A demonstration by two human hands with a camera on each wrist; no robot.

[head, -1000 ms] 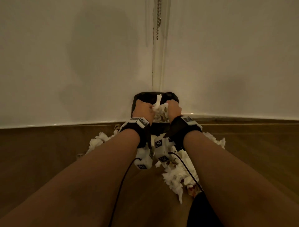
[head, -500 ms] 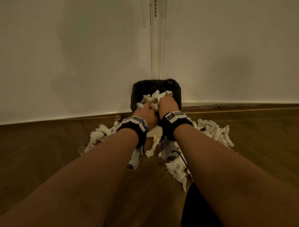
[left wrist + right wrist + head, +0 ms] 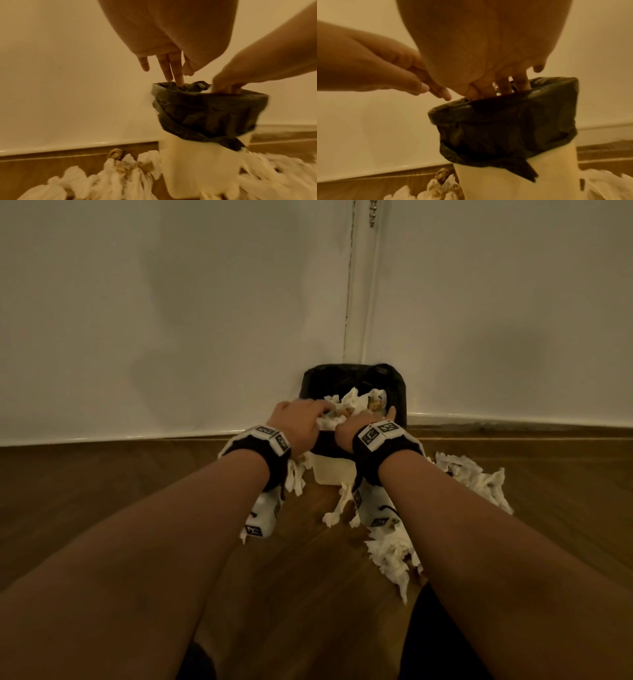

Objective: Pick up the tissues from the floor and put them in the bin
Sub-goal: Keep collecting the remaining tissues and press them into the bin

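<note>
A: Where are the tissues, and what condition are they in?

B: The tissues in the bin are white, crumpled and torn, with brownish stains on a few. They stand heaped above the rim. More tissues on the floor lie in ragged clumps around the base, on both sides and in front.

A: Describe the bin.

B: The bin is a small cream container standing upright in the corner where two pale walls meet. A black liner bag is folded down over its upper part, wrinkled, with a loose flap hanging on the front.

A: State of the left hand?

B: The left hand is over the left side of the opening, fingers straight and pointing down. One fingertip meets the liner at the rim. It holds nothing.

A: And the right hand?

B: The right hand has its fingers down inside the opening, on the heap. Whether they grip any tissue, I cannot tell; the rim hides the tips.

A: Anything else?

B: Both wrists carry black bands with white marker blocks. The floor is brown wood.
</note>
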